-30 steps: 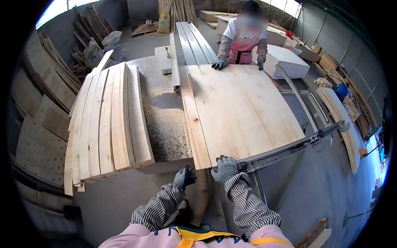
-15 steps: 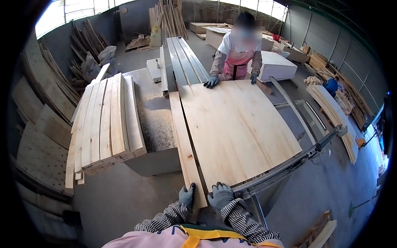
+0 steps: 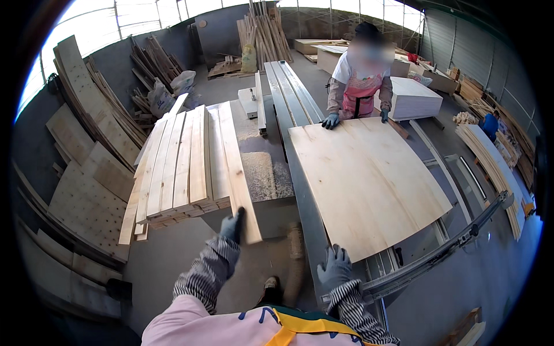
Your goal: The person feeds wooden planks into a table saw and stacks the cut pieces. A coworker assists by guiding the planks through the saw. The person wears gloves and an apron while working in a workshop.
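Planks left | strip between | panel right | co-worker behind panel

Narrow board shifted left toward plank stack, left hand moved too, panel apart from rail

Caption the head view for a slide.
Left hand grips a narrow board alongside stacked strips, right hand by a wide panel, co-worker opposite.

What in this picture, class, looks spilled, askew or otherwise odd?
Sawdust lies scattered over the grey table, like a spill. One wooden strip, the left hand at its near end, juts past the stacked planks, so it looks misaligned. Nothing appears clearly damaged.
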